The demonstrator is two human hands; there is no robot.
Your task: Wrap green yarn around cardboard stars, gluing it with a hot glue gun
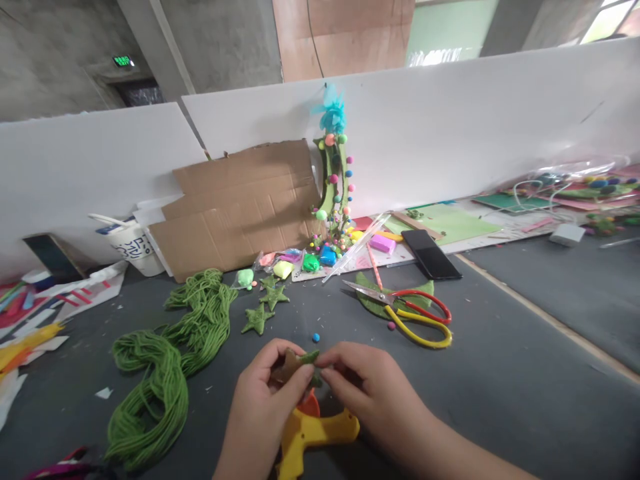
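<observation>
My left hand (273, 393) is closed around a small star (290, 367), brown on its face with green on one point. The fingertips of my right hand (363, 380) pinch together at the star's green tip; whatever lies between them is too small to make out. Below both hands lies a yellow tool (320, 430) with an orange part, partly hidden by my hands. Green stars (258, 319) rest on the dark table beyond my left hand. A blue ball (316, 338) sits just past my fingers.
Green yarn (150, 393) lies at left. Scissors (420, 317) with red and yellow handles rest on green leaf shapes, near a black phone (431, 253). Cardboard (240, 207) and a decorated green crescent (330, 180) stand at the back, beside a white cup (135, 248).
</observation>
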